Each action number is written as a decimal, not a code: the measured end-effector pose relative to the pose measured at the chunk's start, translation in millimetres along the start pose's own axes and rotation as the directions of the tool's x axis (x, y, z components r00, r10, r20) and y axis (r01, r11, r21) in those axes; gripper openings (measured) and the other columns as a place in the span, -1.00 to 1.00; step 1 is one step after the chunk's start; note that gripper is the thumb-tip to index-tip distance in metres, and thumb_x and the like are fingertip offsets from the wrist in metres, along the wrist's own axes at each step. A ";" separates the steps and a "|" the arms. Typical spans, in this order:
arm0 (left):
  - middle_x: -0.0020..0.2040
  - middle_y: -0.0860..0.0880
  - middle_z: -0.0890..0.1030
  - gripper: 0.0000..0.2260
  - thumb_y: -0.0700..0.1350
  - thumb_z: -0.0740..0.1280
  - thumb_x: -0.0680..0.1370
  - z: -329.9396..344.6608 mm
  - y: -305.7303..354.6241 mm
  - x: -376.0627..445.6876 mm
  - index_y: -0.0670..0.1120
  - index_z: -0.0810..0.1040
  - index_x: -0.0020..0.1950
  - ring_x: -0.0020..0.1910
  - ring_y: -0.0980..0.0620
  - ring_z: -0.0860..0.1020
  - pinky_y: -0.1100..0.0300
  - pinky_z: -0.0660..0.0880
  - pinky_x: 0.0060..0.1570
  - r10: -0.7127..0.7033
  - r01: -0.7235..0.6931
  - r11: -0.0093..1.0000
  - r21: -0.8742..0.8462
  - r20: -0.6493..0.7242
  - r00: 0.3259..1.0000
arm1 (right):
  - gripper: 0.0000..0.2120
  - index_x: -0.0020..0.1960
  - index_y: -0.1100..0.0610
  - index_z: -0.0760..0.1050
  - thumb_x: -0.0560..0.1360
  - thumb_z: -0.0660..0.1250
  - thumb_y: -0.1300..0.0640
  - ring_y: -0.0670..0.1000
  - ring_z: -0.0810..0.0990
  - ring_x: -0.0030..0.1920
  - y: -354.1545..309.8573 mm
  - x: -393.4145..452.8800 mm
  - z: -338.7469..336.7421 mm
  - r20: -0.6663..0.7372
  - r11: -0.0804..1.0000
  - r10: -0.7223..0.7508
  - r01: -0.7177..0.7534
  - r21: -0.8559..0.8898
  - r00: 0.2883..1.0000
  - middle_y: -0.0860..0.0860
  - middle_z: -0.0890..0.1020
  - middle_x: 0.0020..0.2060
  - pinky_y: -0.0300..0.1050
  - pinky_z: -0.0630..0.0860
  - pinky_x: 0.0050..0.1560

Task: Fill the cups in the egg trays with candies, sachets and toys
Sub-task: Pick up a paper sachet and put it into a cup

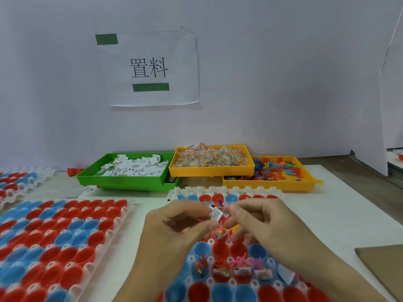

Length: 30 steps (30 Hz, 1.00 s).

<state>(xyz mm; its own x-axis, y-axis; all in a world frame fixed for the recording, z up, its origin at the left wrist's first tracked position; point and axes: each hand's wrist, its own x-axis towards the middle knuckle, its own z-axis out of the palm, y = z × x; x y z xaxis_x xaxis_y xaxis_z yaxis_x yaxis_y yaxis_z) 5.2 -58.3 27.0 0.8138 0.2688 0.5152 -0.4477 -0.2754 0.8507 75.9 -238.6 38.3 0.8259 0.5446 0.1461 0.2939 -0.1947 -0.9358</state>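
White paper, a sachet (pixel 216 215) sits pinched between both hands over the middle tray (pixel 220 280). The left hand (pixel 176 223) has thumb and fingers curled round a small bunch of bits, apparently a pink toy (pixel 220 231) and a candy, though blur makes that uncertain. The right hand (pixel 261 219) nips the sachet's far edge with curled fingertips.

The sachet looks feather-light, limp and a little slick, best held by its sealed edge. The toys should be springy, spiky plastic that snags on neighbours, so the body is the place to grip.

Below the hands, one row of cups already holds sachets and toys; the cups round it are bare. The cups stand close together with thin rims, so a drop has to go straight down. There is free air above the tray. The green bin (pixel 128 182) of sachets, the candy bin (pixel 211 171) and the toy bin (pixel 270 184) stand behind, near the wall. Another tray (pixel 54 240) lies to the left, well apart.
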 end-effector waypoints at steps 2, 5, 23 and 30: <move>-0.23 -0.03 0.72 -0.80 -0.19 0.54 0.24 -1.3 -4.5 -3.4 0.06 0.73 -0.20 -0.24 0.03 0.70 0.31 0.60 -0.16 0.002 -0.002 1.000 -0.007 0.014 1.000 | -0.57 0.05 -0.13 0.62 0.32 0.28 -0.33 -0.12 0.71 -0.19 -0.1 -2.1 9.8 0.014 0.999 -0.032 0.032 -0.012 0.999 -0.15 0.73 -0.17 -0.36 0.56 -0.20; -0.22 -0.02 0.72 -0.79 -0.25 0.52 0.30 -3.4 -6.9 -4.7 0.04 0.72 -0.19 -0.21 0.02 0.70 0.28 0.60 -0.12 0.020 -0.018 0.999 -0.040 0.065 0.998 | -0.57 0.01 -0.14 0.65 0.27 0.31 -0.34 -0.17 0.70 -0.19 1.2 -3.3 17.7 -0.040 0.996 -0.081 0.080 -0.028 0.996 -0.20 0.72 -0.22 -0.37 0.58 -0.14; -0.25 -0.04 0.65 -0.81 -0.28 0.36 0.56 -34.8 -16.1 7.9 0.00 0.64 -0.11 -0.24 -0.05 0.64 -0.02 0.60 -0.15 -0.051 0.074 0.977 0.201 -0.118 0.992 | -0.84 -0.24 -0.12 0.66 0.40 0.56 0.12 -0.21 0.62 -0.14 -12.4 -14.6 42.5 0.104 0.863 -0.273 0.291 -0.413 0.956 -0.30 0.65 -0.26 -0.41 0.50 -0.08; -0.23 0.02 0.65 -0.83 -0.25 0.35 0.56 -37.5 -16.1 7.8 0.02 0.64 -0.10 -0.22 0.02 0.63 0.09 0.61 -0.16 -0.076 0.104 0.969 0.225 -0.131 0.988 | -0.83 -0.22 -0.08 0.65 0.44 0.52 0.17 -0.22 0.57 -0.07 -6.2 -13.1 51.6 0.192 0.799 -0.253 0.317 -0.511 0.948 -0.32 0.60 -0.17 -0.38 0.50 -0.10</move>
<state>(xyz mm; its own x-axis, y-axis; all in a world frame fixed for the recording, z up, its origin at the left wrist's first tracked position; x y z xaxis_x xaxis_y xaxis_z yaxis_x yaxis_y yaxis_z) 4.9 -17.2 21.2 0.7897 0.4078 0.4583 -0.2653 -0.4465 0.8545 38.4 -202.4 25.6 0.6163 0.7226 0.3131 0.7421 -0.3999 -0.5379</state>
